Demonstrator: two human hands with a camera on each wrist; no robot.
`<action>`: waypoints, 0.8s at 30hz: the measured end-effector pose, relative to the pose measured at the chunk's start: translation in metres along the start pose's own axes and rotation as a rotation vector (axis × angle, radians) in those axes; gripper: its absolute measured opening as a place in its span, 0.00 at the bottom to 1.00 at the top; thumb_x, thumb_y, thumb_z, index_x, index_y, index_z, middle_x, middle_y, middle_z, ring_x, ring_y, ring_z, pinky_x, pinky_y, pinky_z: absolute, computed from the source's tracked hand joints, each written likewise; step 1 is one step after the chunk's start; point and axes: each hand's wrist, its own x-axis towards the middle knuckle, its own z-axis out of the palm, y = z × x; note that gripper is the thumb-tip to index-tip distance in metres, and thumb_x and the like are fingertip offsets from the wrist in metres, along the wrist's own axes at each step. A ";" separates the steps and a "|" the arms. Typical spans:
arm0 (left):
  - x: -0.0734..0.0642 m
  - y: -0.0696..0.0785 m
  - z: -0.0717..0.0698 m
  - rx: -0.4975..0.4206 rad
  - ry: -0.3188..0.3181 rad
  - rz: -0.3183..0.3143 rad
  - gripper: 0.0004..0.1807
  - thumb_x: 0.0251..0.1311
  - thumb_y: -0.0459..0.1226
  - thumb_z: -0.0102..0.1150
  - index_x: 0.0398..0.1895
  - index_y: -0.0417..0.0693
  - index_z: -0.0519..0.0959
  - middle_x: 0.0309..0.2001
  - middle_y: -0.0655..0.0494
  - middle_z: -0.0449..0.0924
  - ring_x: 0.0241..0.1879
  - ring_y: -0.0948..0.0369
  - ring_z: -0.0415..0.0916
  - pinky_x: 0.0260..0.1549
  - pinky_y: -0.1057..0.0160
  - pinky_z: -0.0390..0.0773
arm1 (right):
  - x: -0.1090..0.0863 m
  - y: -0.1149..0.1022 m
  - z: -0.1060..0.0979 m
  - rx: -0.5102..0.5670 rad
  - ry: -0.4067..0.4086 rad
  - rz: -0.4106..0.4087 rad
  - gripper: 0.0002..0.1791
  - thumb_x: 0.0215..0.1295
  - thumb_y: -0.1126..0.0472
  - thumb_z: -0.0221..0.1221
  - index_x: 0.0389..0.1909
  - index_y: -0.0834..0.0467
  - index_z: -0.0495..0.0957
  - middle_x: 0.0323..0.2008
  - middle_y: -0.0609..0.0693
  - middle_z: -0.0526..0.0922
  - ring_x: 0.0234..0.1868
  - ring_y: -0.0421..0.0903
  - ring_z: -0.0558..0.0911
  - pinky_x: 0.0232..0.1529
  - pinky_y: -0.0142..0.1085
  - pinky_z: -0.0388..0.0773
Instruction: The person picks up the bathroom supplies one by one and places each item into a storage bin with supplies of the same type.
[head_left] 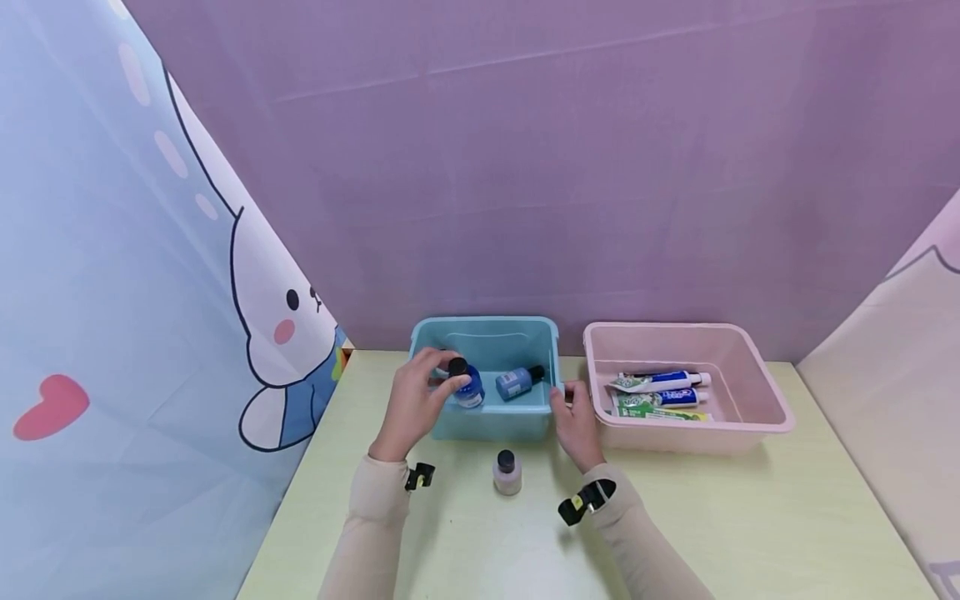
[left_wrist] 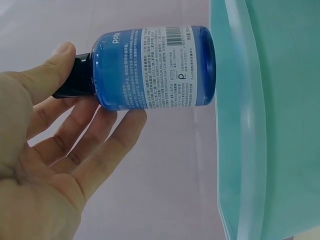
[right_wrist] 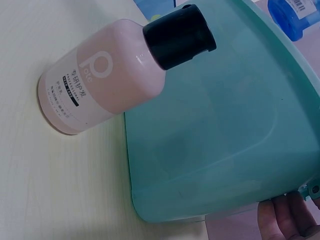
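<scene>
My left hand [head_left: 411,408] holds a small blue bottle [head_left: 471,392] by its black cap, above the near left part of a teal bin [head_left: 491,423]. In the left wrist view, thumb and fingers are around the cap of the blue bottle [left_wrist: 150,70], and its white label shows. A second blue bottle [head_left: 514,383] lies on its side inside the bin. My right hand [head_left: 579,427] grips the bin's rim at its near right corner; in the right wrist view, the curled fingers [right_wrist: 280,220] show at the edge. A pale pink bottle [head_left: 507,477] with a black cap stands in front of the bin.
To the right stands a pink bin [head_left: 690,435] holding several toothpaste tubes [head_left: 660,382]. Both bins are on a pale wooden table [head_left: 750,525]. A purple cloth [head_left: 540,183] hangs behind them, and a cartoon-printed cloth [head_left: 150,350] is at the left.
</scene>
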 end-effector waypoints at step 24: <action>0.036 -0.014 0.007 0.103 -0.101 -0.058 0.21 0.57 0.51 0.64 0.51 0.52 0.80 0.42 0.57 0.78 0.40 0.60 0.74 0.38 0.61 0.80 | -0.001 0.000 0.000 0.007 -0.003 0.006 0.19 0.72 0.47 0.48 0.51 0.58 0.66 0.52 0.55 0.72 0.54 0.51 0.72 0.58 0.48 0.72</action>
